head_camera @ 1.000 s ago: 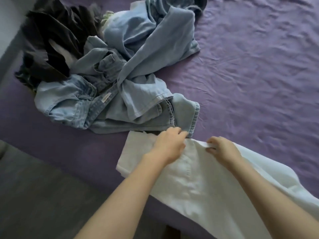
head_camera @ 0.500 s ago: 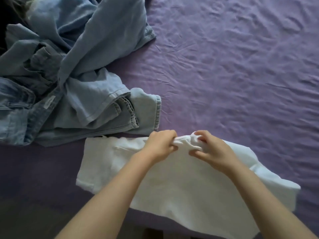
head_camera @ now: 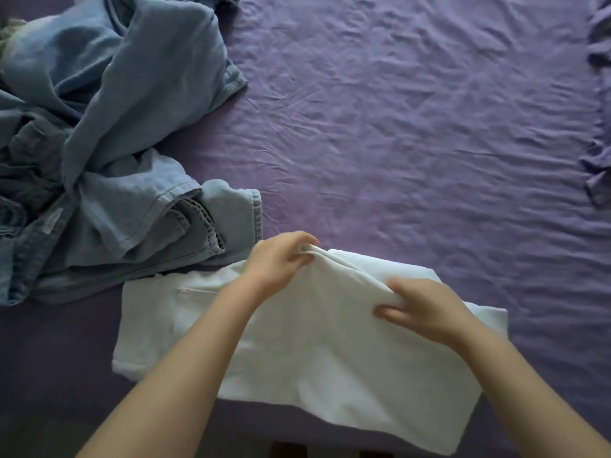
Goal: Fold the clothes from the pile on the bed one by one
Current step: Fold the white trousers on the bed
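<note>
Our single head-worn view, looking forward and steeply down, close over the purple bed (head_camera: 413, 133), our forearms entering from below

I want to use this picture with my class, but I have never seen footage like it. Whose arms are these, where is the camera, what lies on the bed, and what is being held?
There is no machine here. A person wears a wide-angle camera on the head, looking forward and down, so the two bare arms that come in from the bottom edge are that person's own.

The surface is a bed under a wrinkled purple sheet. At the left lies an unfolded pile of blue denim clothes.

Near the front edge lies a white garment, partly folded. The left hand pinches a bunched bit of its far edge. The right hand grips the cloth further right, with the thumb on top and the fingers tucked into a fold.

What kind of garment the white one is cannot be told for sure.
</note>
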A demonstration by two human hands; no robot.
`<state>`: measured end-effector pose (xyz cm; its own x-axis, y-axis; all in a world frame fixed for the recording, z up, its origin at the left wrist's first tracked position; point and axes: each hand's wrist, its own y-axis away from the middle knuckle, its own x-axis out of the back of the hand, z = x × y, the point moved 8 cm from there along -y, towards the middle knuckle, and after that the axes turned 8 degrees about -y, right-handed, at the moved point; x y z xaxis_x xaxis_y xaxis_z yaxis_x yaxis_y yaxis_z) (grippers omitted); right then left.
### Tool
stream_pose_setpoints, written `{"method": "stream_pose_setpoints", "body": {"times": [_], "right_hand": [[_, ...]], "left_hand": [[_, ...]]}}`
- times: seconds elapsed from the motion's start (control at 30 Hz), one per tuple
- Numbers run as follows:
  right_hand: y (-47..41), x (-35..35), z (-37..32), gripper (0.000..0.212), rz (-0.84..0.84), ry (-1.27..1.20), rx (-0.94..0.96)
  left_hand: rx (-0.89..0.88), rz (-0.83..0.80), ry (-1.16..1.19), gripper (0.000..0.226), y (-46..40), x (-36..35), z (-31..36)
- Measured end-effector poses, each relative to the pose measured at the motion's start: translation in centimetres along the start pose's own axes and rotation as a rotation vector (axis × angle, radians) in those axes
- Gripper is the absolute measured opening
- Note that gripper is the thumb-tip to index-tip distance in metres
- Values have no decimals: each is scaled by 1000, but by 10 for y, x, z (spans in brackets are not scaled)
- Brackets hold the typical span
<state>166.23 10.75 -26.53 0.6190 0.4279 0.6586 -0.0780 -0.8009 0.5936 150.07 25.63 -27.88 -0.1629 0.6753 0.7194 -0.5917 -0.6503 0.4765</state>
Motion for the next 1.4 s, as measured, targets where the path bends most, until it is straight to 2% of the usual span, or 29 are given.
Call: {"method": "stream_pose_setpoints", "body": {"times": [0.1, 0.17, 0.2, 0.27, 0.33, 0.43, 0.5, 0.6, 0.67, 0.7, 0.77, 0.83, 0.93, 1.03, 1.1, 1.23, 1.3, 1.4], "right_hand": [[7, 7, 17, 30, -10, 28, -9], [12, 9, 27, 35, 10, 24, -26], [14, 9, 28, 36, 30, 22, -28], [19, 12, 21, 35, 62, -19, 20], [26, 16, 11, 36, 70, -120, 83], [37, 19, 15, 31, -17, -283, 79], [44, 16, 27, 25, -120, -329, 46], [56, 11, 42, 15, -291, -386, 32], [60, 14, 49, 14, -316, -386, 51], [60, 19, 52, 17, -272, -346, 72], [60, 31, 53, 26, -100, -248, 120], [66, 41, 50, 31, 19, -172, 129], [82, 50, 41, 29, 51, -93, 124], [99, 66, 24, 26, -9, -59, 86], [112, 84, 12, 27, -48, 9, 66], [135, 113, 15, 34, -209, -76, -5], [134, 107, 25, 31, -331, -154, 2], [122, 82, 58, 32, -418, -245, -3]], "left_hand": [[78, 112, -131, 20, -2, -5, 2], [2, 111, -264, 34, -2, -14, 21], [-108, 77, -322, 44, -1, -19, 40], [-352, -100, -401, 59, 7, -37, 83], [-478, -308, -477, 56, 17, -58, 116], [-407, -462, -436, 20, 23, -66, 132], [-364, -477, -296, 30, 30, -58, 129], [-287, -433, -62, 29, 40, -35, 118], [-221, -403, 66, 23, 46, -21, 113], [-194, -377, 96, 21, 46, -15, 111], [-139, -316, 104, 33, 44, -8, 111], [-94, -292, 7, 42, 43, -9, 117], [-138, -358, -224, 49, 47, -26, 147], [-248, -470, -229, 49, 55, -50, 187], [-291, -493, -117, 34, 58, -54, 206], [-301, -457, 80, 22, 58, -34, 211], [-282, -402, 103, 20, 54, -27, 206], [-249, -349, 81, 18, 46, -33, 198]]}}
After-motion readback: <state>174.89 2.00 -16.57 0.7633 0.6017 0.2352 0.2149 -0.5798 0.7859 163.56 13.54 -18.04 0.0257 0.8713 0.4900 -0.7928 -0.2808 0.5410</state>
